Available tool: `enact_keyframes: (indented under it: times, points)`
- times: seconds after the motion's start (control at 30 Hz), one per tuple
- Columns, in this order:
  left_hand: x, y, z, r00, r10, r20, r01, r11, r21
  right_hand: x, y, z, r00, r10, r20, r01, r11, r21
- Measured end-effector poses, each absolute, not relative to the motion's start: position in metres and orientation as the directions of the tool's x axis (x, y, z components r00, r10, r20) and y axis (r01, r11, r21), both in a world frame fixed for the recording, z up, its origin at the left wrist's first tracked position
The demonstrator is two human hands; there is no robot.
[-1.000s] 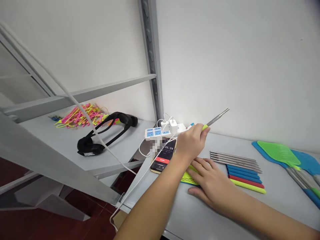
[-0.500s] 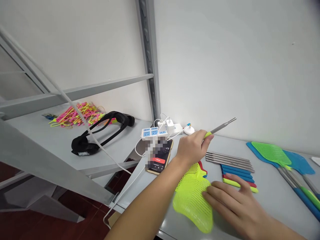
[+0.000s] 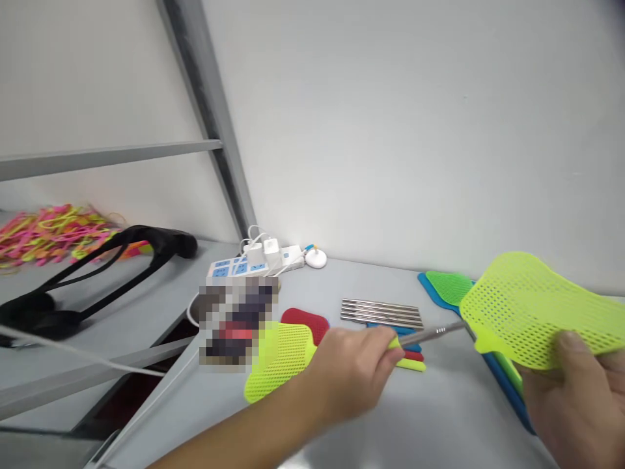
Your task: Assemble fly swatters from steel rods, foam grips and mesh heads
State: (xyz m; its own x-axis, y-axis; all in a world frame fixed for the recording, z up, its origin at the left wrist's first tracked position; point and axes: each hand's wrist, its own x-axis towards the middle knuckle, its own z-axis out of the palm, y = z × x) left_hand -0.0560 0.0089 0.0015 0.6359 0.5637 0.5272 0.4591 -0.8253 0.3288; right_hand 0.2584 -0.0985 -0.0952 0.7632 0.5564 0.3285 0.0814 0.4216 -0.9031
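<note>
My left hand (image 3: 352, 370) is closed around the yellow-green grip of a metal telescopic rod (image 3: 430, 333), which points right. Between the thumb and fingers of my right hand (image 3: 579, 400) is a yellow-green fly swatter head (image 3: 527, 306), perforated and raised above the table. The rod's tip is close to the neck of this head; whether they touch I cannot tell. Beneath and left of my left hand, another yellow-green swatter head (image 3: 286, 358) lies beside a red swatter head (image 3: 307, 320). Behind my left hand lie several metal rods (image 3: 381, 312) with coloured grips (image 3: 411, 365).
Fly swatters with green (image 3: 446, 286) and blue heads lie at the right, partly hidden. At the back stand a power strip (image 3: 229, 268) with white chargers and a round white device (image 3: 316, 258). A partly blurred phone (image 3: 239, 326), a black headset (image 3: 161, 241) and colourful cords (image 3: 58, 231) are leftward.
My right hand has picked up the top yellow-green swatter head and carried it right and up. My left hand still holds the rod, now lower and nearer that head. The view has turned right.
</note>
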Motion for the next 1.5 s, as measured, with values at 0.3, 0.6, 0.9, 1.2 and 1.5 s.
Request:
enact_keyframes:
  times: [0.3,0.6,0.9,1.2,1.5]
  points:
    - [-0.045,-0.014,-0.008,0.750,0.584,0.310,0.436,-0.789,0.434,0.180,-0.057,0.013,0.617,0.787,-0.002,-0.288,0.224,-0.931]
    - [-0.049,-0.006,-0.006,0.748,0.629,0.211,0.494,-0.741,0.456,0.177,-0.057,0.010,0.485,0.871,0.071,-0.241,0.211,-0.947]
    - [-0.047,-0.004,0.001,0.767,0.631,0.122,0.513,-0.715,0.474,0.175,-0.056,0.006,0.500,0.865,0.036,-0.254,0.186,-0.949]
    - [-0.047,-0.002,-0.001,0.737,0.663,0.131,0.561,-0.708,0.430,0.176,-0.057,0.006,0.435,0.900,0.035,-0.278,0.171,-0.945]
    - [-0.049,-0.003,-0.001,0.797,0.577,0.177,0.487,-0.788,0.377,0.187,-0.057,0.005,0.334,0.938,0.094,-0.215,0.173,-0.961]
